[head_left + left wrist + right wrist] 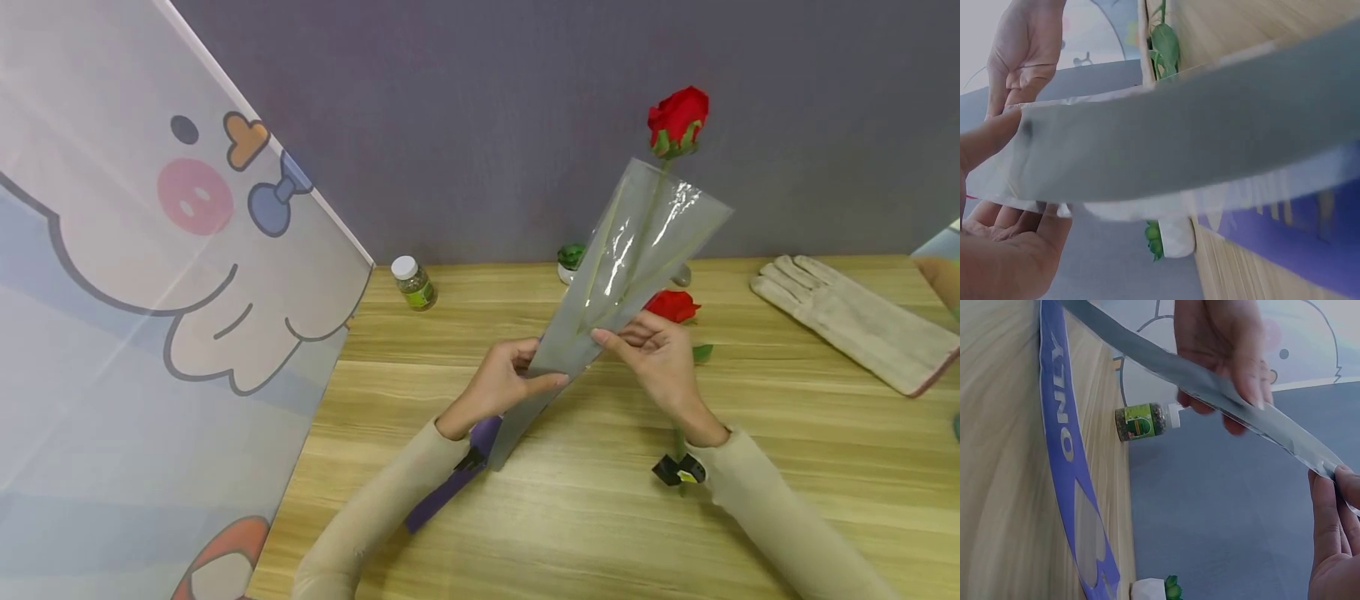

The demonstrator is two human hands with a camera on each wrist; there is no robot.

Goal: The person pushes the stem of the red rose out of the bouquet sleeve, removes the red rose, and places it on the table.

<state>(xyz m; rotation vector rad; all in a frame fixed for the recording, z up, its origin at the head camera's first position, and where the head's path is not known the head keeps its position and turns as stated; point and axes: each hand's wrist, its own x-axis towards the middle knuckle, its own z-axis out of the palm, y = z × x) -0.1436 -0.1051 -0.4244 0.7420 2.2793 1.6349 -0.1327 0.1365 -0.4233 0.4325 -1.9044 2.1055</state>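
A grey-and-clear flower sleeve [622, 258] stands tilted above the table, its wide end up. A red rose [678, 121] rises out of that end, its stem showing through the film. My left hand [510, 379] pinches the lower part, thumb on the face and fingers behind. Higher up, my right hand [660, 362] pinches the right edge between thumb and fingers. Behind the right hand lies another red rose [675, 307], partly hidden. In the right wrist view, a purple strip [1063, 419] with cut-out letters reading ONLY and a heart shape lies on the wood.
A white-capped jar [416, 283] and a small potted plant [570, 258] stand along the back by the grey wall [450, 125]. A pale work glove [855, 321] lies at the right of the wooden table [810, 500]. A cartoon-printed panel [112, 375] borders the left side.
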